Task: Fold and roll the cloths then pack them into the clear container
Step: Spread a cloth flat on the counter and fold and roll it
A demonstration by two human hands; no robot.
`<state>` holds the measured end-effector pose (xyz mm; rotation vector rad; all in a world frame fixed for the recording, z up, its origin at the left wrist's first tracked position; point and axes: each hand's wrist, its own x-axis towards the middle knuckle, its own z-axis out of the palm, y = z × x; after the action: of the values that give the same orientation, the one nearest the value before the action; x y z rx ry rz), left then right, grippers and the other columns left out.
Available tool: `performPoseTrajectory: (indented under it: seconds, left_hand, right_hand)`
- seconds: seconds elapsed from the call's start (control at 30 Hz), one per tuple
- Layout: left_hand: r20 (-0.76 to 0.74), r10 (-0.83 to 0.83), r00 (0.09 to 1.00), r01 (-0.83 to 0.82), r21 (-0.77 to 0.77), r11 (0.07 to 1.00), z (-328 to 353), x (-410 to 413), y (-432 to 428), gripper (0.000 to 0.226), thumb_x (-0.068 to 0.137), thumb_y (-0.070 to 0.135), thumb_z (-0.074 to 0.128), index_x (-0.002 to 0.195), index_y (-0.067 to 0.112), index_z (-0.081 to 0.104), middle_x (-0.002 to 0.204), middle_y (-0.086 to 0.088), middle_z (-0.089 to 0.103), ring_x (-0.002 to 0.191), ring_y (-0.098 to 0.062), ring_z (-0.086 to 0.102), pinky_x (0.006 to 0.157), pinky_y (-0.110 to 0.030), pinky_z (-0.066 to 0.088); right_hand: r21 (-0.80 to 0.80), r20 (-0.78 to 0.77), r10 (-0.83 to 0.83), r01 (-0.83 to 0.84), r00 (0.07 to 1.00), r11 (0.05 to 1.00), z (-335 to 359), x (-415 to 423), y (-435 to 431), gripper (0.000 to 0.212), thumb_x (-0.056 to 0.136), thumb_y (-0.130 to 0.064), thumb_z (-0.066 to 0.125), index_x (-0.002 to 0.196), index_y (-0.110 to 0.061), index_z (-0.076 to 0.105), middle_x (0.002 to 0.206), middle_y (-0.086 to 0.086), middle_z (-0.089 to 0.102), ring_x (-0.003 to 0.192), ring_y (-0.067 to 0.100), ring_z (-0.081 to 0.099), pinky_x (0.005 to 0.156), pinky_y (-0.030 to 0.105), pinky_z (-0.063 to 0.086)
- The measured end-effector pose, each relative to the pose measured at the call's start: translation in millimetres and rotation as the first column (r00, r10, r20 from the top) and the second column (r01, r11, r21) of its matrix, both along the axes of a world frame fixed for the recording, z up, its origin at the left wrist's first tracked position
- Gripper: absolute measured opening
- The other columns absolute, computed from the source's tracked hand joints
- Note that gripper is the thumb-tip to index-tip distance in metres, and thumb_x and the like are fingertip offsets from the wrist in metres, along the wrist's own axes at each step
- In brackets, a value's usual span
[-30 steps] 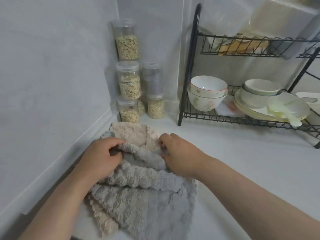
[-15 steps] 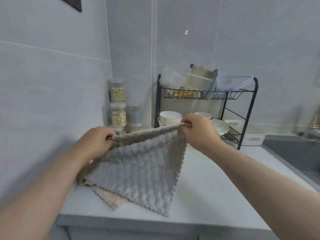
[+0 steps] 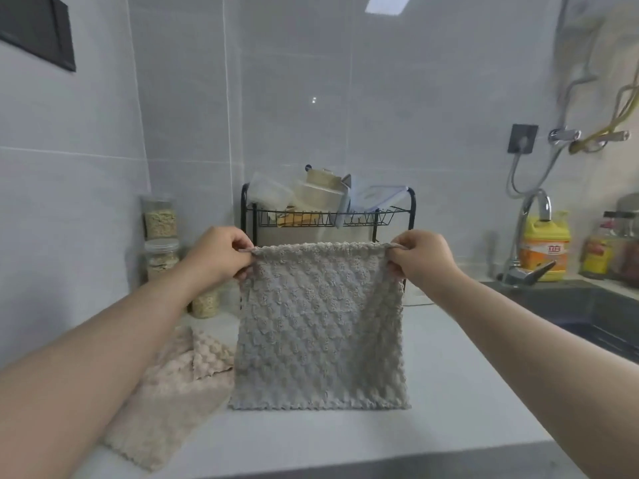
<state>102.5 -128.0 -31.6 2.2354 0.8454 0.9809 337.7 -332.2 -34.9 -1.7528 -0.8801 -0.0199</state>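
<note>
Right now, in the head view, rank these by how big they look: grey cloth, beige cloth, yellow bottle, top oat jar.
1. grey cloth, held up and fully in view.
2. beige cloth, partly hidden, so its rank against the grey one is unsure.
3. yellow bottle.
4. top oat jar, only slightly smaller.

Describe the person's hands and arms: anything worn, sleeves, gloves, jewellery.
The left hand and the right hand wear no gloves. The left forearm and right forearm are uncovered as far as the frame edge, with no sleeve in view. No watch, bracelet or ring shows on the visible parts.
</note>
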Motion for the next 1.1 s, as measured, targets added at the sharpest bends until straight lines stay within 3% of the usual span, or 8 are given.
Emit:
performPoseTrajectory:
  seconds: [0.17, 0.27, 0.43, 0.6, 0.73, 0.9, 1.0, 1.1]
  left_hand:
    - [-0.018, 0.032, 0.999, -0.029, 0.150, 0.988, 14.6, 48.5, 0.2, 0.012, 0.085, 0.004, 0.063, 0.079, 0.015, 0.066, 0.074, -0.001, 0.062, 0.061, -0.014, 0.054, 0.049, -0.019, 0.041]
    - [0.082, 0.032, 0.996, -0.046, 0.167, 0.985, 20.3, 59.9, -0.6, 0.012, 0.084, 0.005, 0.063, 0.084, 0.016, 0.067, 0.082, 0.001, 0.061, 0.074, -0.017, 0.054, 0.064, -0.024, 0.039]
    - [0.071, -0.031, 0.997, 0.015, 0.206, 0.978, 1.9, 48.7, -14.8, 0.008, 0.086, 0.008, 0.065, 0.086, 0.016, 0.068, 0.081, 0.005, 0.064, 0.075, -0.011, 0.058, 0.061, -0.023, 0.042]
    - [-0.046, -0.062, 0.997, 0.065, 0.089, 0.994, -54.2, 22.3, -35.2, 0.020, 0.083, 0.002, 0.065, 0.079, 0.022, 0.068, 0.078, 0.003, 0.067, 0.073, -0.014, 0.061, 0.061, -0.023, 0.045]
    - [-0.230, -0.127, 0.965, 0.140, 0.039, 0.989, -111.1, -4.2, -55.2, 0.027, 0.081, 0.006, 0.065, 0.073, 0.032, 0.065, 0.078, 0.008, 0.067, 0.074, -0.005, 0.061, 0.067, -0.019, 0.049]
    - [-0.497, -0.221, 0.839, 0.240, -0.027, 0.970, -151.9, -21.0, -75.0, 0.011, 0.083, 0.020, 0.066, 0.076, 0.029, 0.068, 0.084, 0.013, 0.067, 0.080, 0.002, 0.061, 0.071, -0.014, 0.049]
    - [-0.498, -0.294, 0.816, 0.276, -0.110, 0.955, -154.4, -22.8, -77.0, 0.014, 0.079, 0.038, 0.071, 0.071, 0.026, 0.070, 0.078, 0.013, 0.070, 0.072, 0.004, 0.062, 0.068, -0.016, 0.049]
    - [-0.454, -0.199, 0.868, 0.207, -0.032, 0.978, -151.7, -16.4, -66.1, 0.022, 0.088, 0.043, 0.061, 0.077, 0.026, 0.069, 0.088, 0.012, 0.069, 0.083, -0.001, 0.063, 0.076, -0.023, 0.048]
  right_hand:
    - [0.010, 0.048, -0.101, 0.101, 0.994, 0.995, 4.5, 30.9, 3.8, 0.018, 0.082, -0.004, 0.057, 0.072, -0.015, 0.067, 0.069, 0.008, 0.068, 0.051, 0.015, 0.051, 0.046, 0.021, 0.041]
    - [0.102, 0.022, -0.089, 0.087, 0.996, 0.991, 12.2, 41.5, -0.5, 0.017, 0.081, -0.003, 0.060, 0.073, -0.017, 0.066, 0.067, 0.008, 0.066, 0.055, 0.017, 0.055, 0.048, 0.020, 0.044]
    - [0.102, -0.063, -0.009, 0.015, 0.998, 0.995, -6.4, 53.6, -15.9, 0.009, 0.082, -0.003, 0.068, 0.078, -0.011, 0.068, 0.071, 0.007, 0.067, 0.069, 0.020, 0.066, 0.080, 0.039, 0.059]
    - [-0.055, -0.122, 0.085, -0.093, 0.989, 0.994, -51.1, 54.0, -39.9, 0.007, 0.083, 0.000, 0.070, 0.079, -0.005, 0.067, 0.082, 0.015, 0.066, 0.075, 0.022, 0.064, 0.084, 0.042, 0.058]
    - [-0.300, -0.064, 0.107, -0.121, 0.992, 0.946, -93.5, 38.7, -64.0, 0.005, 0.080, -0.007, 0.072, 0.079, -0.003, 0.069, 0.081, 0.017, 0.071, 0.069, 0.018, 0.064, 0.073, 0.040, 0.056]
    - [-0.621, 0.095, 0.212, -0.109, 0.973, 0.776, -129.8, 16.9, -84.7, 0.005, 0.078, -0.015, 0.070, 0.082, -0.016, 0.072, 0.079, -0.006, 0.068, 0.067, 0.004, 0.059, 0.058, 0.011, 0.044]
    - [-0.767, 0.142, 0.302, -0.088, 0.943, 0.635, -134.0, 13.6, -90.4, 0.008, 0.076, -0.023, 0.066, 0.083, -0.025, 0.070, 0.080, -0.012, 0.064, 0.074, 0.005, 0.058, 0.062, 0.014, 0.044]
    - [-0.729, 0.121, 0.267, -0.097, 0.956, 0.678, -130.2, 14.6, -89.3, 0.014, 0.078, -0.025, 0.059, 0.081, -0.023, 0.073, 0.087, -0.006, 0.071, 0.081, 0.010, 0.064, 0.067, 0.020, 0.049]
